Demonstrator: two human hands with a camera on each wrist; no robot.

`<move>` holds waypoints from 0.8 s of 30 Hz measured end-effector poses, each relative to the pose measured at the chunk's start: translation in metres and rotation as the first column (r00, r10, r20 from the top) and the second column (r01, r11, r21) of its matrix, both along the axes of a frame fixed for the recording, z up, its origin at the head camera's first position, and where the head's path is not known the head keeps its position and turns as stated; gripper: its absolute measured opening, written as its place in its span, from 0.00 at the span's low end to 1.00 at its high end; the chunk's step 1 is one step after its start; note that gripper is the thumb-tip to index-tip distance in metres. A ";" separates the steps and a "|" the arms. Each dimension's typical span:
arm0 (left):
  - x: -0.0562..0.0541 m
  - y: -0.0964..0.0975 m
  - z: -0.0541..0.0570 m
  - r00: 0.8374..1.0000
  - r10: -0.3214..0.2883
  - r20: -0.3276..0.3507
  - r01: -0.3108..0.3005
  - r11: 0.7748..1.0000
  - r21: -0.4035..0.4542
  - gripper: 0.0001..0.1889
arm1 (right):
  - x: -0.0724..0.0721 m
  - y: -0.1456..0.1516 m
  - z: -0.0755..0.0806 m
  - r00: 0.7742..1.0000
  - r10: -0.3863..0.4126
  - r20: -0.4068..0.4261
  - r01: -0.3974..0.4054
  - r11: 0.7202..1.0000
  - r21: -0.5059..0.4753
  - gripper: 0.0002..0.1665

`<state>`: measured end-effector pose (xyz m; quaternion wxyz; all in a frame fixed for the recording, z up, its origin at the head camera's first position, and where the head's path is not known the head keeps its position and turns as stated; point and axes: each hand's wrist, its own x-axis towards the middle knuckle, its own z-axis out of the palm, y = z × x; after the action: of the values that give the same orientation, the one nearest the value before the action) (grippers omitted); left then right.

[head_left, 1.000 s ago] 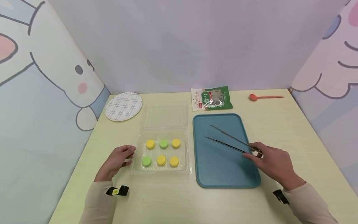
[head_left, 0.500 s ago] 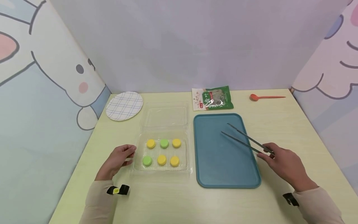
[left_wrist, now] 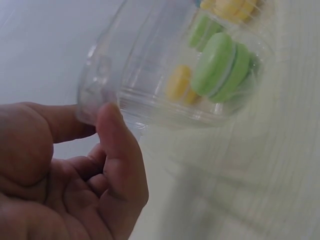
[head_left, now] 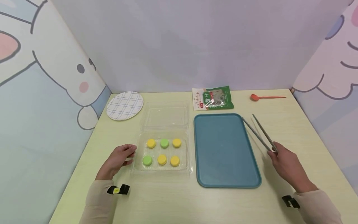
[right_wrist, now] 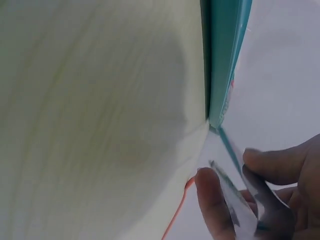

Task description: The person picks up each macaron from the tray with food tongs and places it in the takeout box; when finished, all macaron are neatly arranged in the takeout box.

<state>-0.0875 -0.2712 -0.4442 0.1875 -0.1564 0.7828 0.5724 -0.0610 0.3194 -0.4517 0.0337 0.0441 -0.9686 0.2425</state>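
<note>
My left hand (head_left: 118,159) pinches the left rim of a clear plastic clamshell box (head_left: 138,165) between thumb and finger, as the left wrist view shows close up. The box lies with its lid (head_left: 166,116) folded back. Inside are yellow macarons (head_left: 175,161) and green macarons (head_left: 147,160) in two rows. My right hand (head_left: 289,166) grips metal tongs (head_left: 263,130) near their closed end, arms spread apart with nothing between them. Their tips point away from me, beside the upper right edge of a blue tray (head_left: 223,149).
A bag of dried leaves (head_left: 213,98) lies at the back behind the tray. An orange spoon (head_left: 267,97) rests at the back right. At the back left is a white plate (head_left: 125,105) with a blue grid. Walls stand behind and on both sides of the table.
My right hand has carried the tongs rightward from over the tray to its right edge, and the tips now point more away from me. The left hand and box stay in place.
</note>
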 end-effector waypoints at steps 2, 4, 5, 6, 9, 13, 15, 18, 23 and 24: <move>0.000 0.000 0.000 1.000 0.002 -0.001 -0.002 1.000 0.000 0.19 | -0.001 0.001 -0.002 1.000 0.000 -0.004 0.000 1.000 -0.014 0.09; 0.000 0.000 0.000 1.000 0.003 -0.001 -0.003 1.000 0.000 0.18 | -0.002 0.001 -0.003 1.000 -0.007 -0.004 0.007 1.000 -0.017 0.07; 0.000 0.000 -0.001 1.000 0.004 -0.001 -0.004 1.000 0.002 0.18 | -0.002 0.001 -0.003 1.000 -0.011 0.000 0.011 1.000 -0.019 0.07; 0.000 0.000 -0.001 1.000 0.004 -0.001 -0.004 1.000 0.002 0.18 | -0.002 0.001 -0.003 1.000 -0.015 -0.002 0.014 1.000 -0.017 0.07; 0.000 0.000 -0.001 1.000 0.003 0.000 -0.003 1.000 0.004 0.18 | -0.003 0.000 -0.004 0.999 -0.026 0.023 0.026 1.000 -0.001 0.05; 0.000 0.000 -0.001 1.000 0.005 -0.004 -0.005 1.000 0.010 0.18 | -0.004 0.001 -0.002 0.994 -0.028 0.105 0.027 0.999 0.018 0.10; 0.000 0.000 -0.001 1.000 0.003 -0.010 -0.003 1.000 0.013 0.18 | -0.003 0.001 0.002 0.985 -0.031 0.167 0.025 0.999 0.040 0.13; 0.001 0.000 -0.001 1.000 0.001 -0.016 -0.001 1.000 0.018 0.18 | -0.007 0.003 0.007 0.968 -0.032 0.248 0.015 0.997 0.071 0.16; 0.000 0.001 0.000 1.000 0.007 -0.005 -0.007 1.000 0.019 0.18 | -0.015 0.007 0.008 0.952 -0.037 0.302 0.008 0.996 0.094 0.16; 0.000 0.000 0.000 1.000 0.006 -0.005 -0.006 1.000 0.018 0.18 | -0.015 0.007 0.008 0.953 -0.040 0.302 0.010 0.995 0.100 0.17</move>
<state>-0.0875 -0.2707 -0.4444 0.1854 -0.1554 0.7775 0.5805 -0.0764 0.3265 -0.4438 -0.1145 -0.0044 -0.9734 0.1986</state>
